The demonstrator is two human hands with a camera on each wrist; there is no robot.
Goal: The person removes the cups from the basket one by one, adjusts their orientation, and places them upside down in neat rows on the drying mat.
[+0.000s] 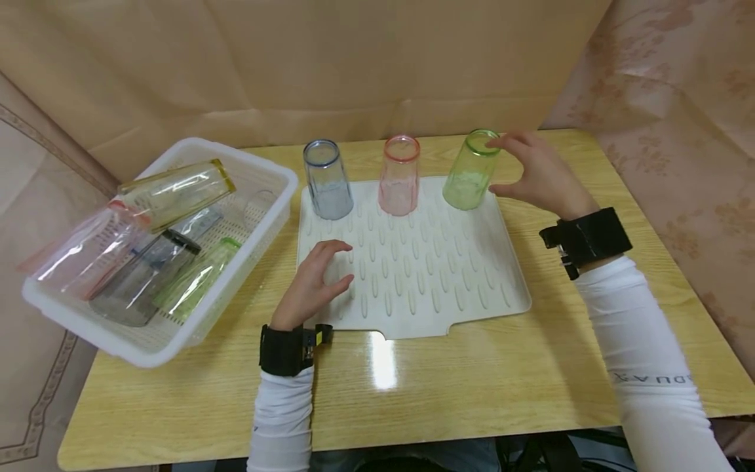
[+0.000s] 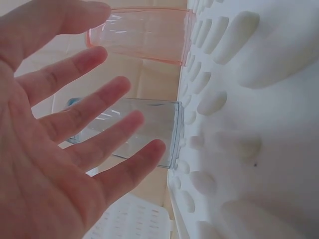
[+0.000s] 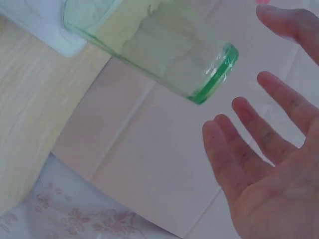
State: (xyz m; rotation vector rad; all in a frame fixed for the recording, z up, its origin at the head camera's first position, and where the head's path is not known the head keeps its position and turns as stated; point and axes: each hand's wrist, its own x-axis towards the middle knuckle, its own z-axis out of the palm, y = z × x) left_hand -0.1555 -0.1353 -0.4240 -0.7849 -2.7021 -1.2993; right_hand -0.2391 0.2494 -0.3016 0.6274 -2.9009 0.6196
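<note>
Three clear tinted glasses stand in a row along the back of a white ridged draining board (image 1: 413,275): a blue glass (image 1: 328,187), a pink glass (image 1: 399,180) and a green glass (image 1: 470,174). Their thick coloured bases seem to face up. Beside the green glass is my right hand (image 1: 539,170), fingers spread; the right wrist view shows a gap between the fingertips (image 3: 212,132) and the green glass (image 3: 169,50). Over the board's left part hovers my left hand (image 1: 312,285), holding nothing, fingers apart. Behind it, the left wrist view shows the blue glass (image 2: 134,129) and pink glass (image 2: 144,35).
At the left, a white plastic basket (image 1: 274,190) holds several glasses lying on their sides, among them a yellow glass (image 1: 183,193) and another green glass (image 1: 203,272). A wooden table (image 1: 472,387) lies under everything. A tan sheet (image 1: 354,65) hangs behind it.
</note>
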